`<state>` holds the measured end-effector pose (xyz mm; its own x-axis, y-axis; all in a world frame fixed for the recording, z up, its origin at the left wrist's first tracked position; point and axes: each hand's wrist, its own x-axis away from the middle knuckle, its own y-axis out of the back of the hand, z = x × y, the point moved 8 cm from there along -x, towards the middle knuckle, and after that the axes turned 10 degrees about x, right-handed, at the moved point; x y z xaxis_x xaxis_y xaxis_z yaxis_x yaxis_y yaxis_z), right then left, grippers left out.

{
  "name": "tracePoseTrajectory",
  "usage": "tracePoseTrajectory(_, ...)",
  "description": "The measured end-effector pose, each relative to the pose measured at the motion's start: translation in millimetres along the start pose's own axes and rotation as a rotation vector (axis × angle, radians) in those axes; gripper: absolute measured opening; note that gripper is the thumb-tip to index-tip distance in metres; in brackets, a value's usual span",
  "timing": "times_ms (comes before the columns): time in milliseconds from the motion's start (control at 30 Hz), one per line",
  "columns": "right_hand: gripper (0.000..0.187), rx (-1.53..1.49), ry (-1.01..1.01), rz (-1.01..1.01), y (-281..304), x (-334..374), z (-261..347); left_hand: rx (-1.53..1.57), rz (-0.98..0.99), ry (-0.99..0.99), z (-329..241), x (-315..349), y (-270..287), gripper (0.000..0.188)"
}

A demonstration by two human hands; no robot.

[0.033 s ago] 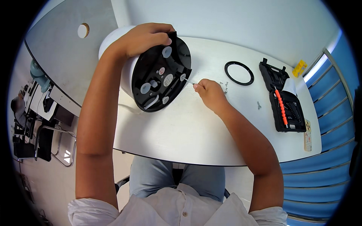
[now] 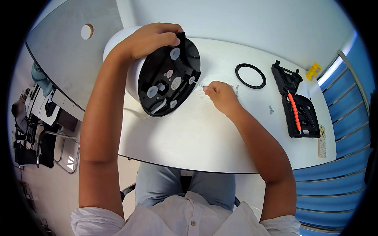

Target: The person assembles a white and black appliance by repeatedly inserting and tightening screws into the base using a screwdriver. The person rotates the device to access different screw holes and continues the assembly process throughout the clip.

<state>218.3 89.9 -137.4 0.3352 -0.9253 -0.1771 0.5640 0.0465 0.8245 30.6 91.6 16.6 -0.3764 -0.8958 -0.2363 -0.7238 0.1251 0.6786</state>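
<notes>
A white rounded appliance (image 2: 134, 78) lies tipped on the table, its black underside (image 2: 167, 84) turned toward me. Round pale feet and small labels dot that underside. My left hand (image 2: 157, 36) grips the upper edge of the base, thumb on the black part. In my right hand (image 2: 221, 95), thumb and fingers pinch a screwdriver (image 2: 199, 84) with a thin metal shaft. Its tip meets the round pale foot (image 2: 191, 80) at the base's right side. The handle is mostly hidden inside my fist.
Beyond my right hand lie a black ring (image 2: 251, 76) and several loose screws (image 2: 271, 109). An opened black tool case (image 2: 301, 114) holds an orange flexible shaft (image 2: 294, 111). Nearby are a remote control (image 2: 322, 141) and a yellow item (image 2: 313, 71). A metal railing (image 2: 348, 108) borders the right.
</notes>
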Motion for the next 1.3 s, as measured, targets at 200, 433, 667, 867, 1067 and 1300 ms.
tracePoseTrajectory(200, 0.018, 0.441, 0.108, -0.088, 18.3, 30.0, 29.2, 0.012, 0.004, 0.043, -5.9, -8.1, -5.8, 0.044)
tracePoseTrajectory(433, 0.014, 0.486, 0.312, -0.001, -8.2, 58.6, 60.2, 0.046, 0.046, 0.073, -2.3, -33.1, -10.2, 0.045)
tracePoseTrajectory(667, 0.015, 0.391, 0.316, -0.019, -11.8, 58.7, 68.4, -0.037, 0.141, 0.066, 2.2, -52.2, -13.2, 0.044)
tracePoseTrajectory(867, 0.015, 0.429, 0.312, -0.039, -14.5, 57.4, 64.3, 0.033, 0.112, 0.099, -3.0, -48.1, -13.9, 0.038)
tracePoseTrajectory(1067, 0.015, 0.418, 0.327, -0.061, -15.1, 56.6, 66.2, 0.016, 0.1, 0.136, -1.5, -46.3, -10.1, 0.037)
tracePoseTrajectory(1300, 0.015, 0.523, 0.498, -0.362, -15.7, 64.8, 74.8, 0.092, 0.08, 0.136, 4.1, -48.5, -10.8, 0.039)
